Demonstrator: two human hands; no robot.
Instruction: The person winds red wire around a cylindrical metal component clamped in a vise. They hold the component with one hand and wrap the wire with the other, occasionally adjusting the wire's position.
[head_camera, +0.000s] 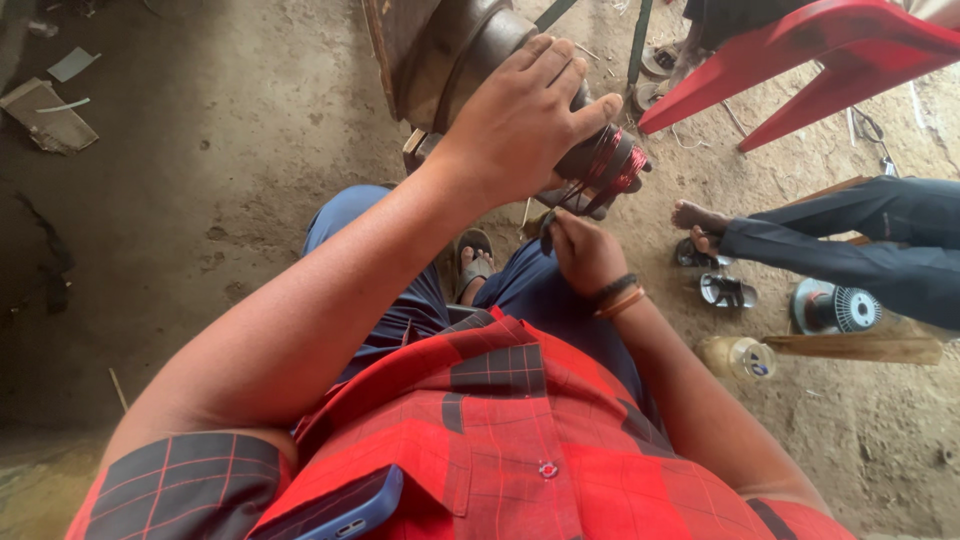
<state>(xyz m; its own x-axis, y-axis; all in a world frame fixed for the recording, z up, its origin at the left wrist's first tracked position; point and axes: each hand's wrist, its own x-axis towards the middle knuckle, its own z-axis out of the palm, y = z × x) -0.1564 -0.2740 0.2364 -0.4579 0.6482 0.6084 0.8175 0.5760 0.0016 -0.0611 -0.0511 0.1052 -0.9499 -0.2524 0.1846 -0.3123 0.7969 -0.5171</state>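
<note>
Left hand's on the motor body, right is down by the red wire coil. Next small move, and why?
Probably draw the right hand gently downward to take slack out of the strands. The left hand clamps over the dark cylindrical motor body, bracing it, and the red wire coil sits at its end with dark strands running down to the right hand's pinched fingers. Whether the strands are taut cannot be told.

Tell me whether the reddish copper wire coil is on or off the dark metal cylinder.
On: the reddish copper wire coil wraps the dark metal cylinder end, under the left hand.
</note>
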